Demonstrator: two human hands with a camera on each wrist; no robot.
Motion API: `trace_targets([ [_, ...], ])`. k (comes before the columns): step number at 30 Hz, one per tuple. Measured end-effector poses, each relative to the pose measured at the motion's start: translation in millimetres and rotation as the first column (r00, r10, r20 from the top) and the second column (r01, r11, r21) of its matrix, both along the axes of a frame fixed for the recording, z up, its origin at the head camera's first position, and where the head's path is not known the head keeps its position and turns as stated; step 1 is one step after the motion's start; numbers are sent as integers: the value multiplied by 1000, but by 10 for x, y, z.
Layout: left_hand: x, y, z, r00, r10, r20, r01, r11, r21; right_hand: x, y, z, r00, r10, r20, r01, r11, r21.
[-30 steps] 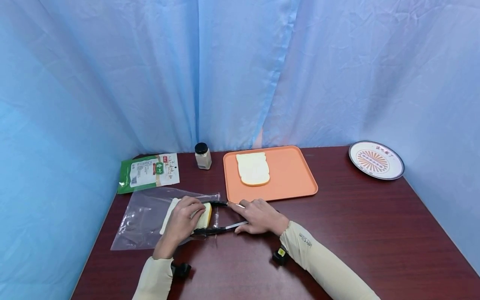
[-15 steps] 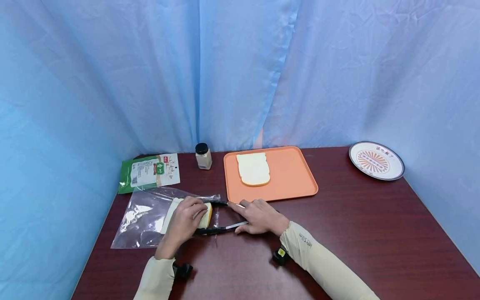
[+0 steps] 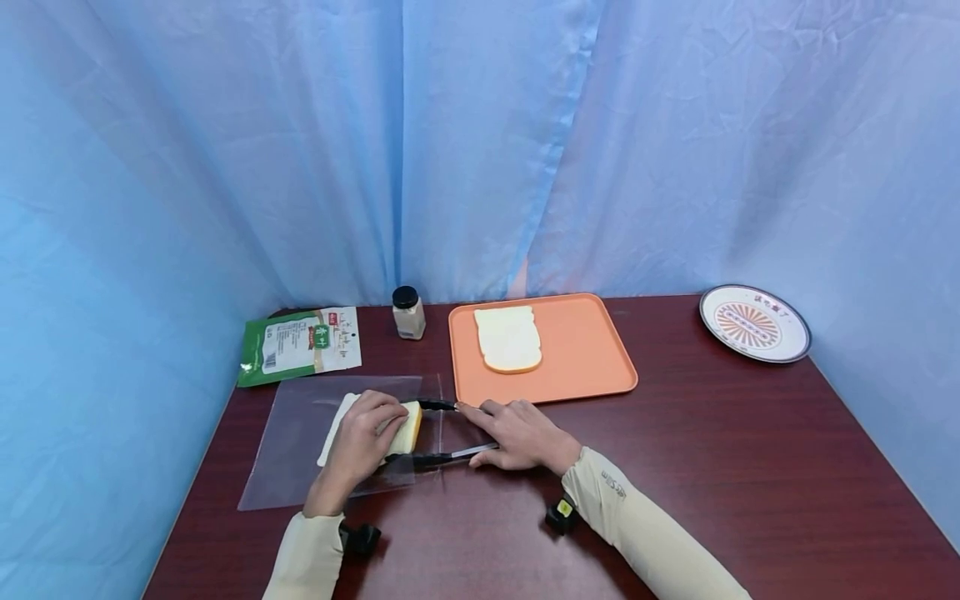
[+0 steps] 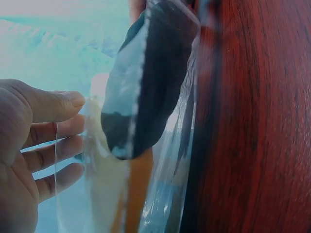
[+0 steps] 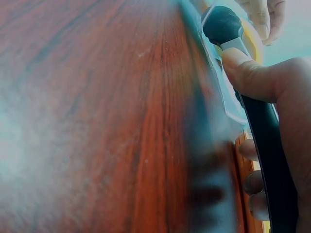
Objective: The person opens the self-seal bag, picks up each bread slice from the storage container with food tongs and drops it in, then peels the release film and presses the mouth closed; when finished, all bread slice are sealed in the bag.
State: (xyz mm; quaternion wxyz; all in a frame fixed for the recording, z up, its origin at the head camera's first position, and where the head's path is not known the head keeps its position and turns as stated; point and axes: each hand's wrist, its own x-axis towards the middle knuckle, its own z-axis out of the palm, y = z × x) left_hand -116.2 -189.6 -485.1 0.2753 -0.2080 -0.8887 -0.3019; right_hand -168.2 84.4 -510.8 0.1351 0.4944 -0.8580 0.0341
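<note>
In the head view, a clear plastic bag (image 3: 288, 454) lies flat at the left of the table. A bread slice (image 3: 408, 429) lies within its outline, between the black tips of a pair of tongs (image 3: 474, 449). My right hand (image 3: 517, 433) grips the tongs by their arms, its thumb along the near one in the right wrist view. My left hand (image 3: 365, 429) is over the bread and hides part of it. Its thumb and fingers pinch the bag's film, seen beside the fingertips in the left wrist view. One black tong tip (image 4: 146, 97) shows behind clear film there.
An orange tray (image 3: 581, 350) with another bread slice (image 3: 508, 337) stands behind my hands. A green-and-white packet (image 3: 300, 346) and a black-capped jar (image 3: 408, 315) sit at the back left. A patterned plate (image 3: 753, 323) is at the far right, near the curtain (image 3: 645, 167).
The bag's film has shifted slightly right and toward me, and its bright glare has faded. My left hand has barely moved. The tongs and right hand stay almost in place.
</note>
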Motion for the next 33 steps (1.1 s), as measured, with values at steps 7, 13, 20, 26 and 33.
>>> trace_targets([
  [7,16,31,1,1000,15,25,-15,1000,-12,-3,-4,8,1000,11,-18,-11,1000,-3],
  [13,24,55,11,999,21,25,-21,1000,-17,-9,-17,22,999,17,-27,-17,1000,3],
  [20,21,65,2,1000,19,14,-18,1000,-22,-3,-63,40,1000,6,-15,-6,1000,29],
  [26,21,74,11,1000,25,6,-25,999,-21,-13,-108,40,1000,-4,-2,4,999,43],
  [33,36,84,22,999,33,18,-33,999,-24,-25,-151,35,1000,-8,6,8,998,59],
])
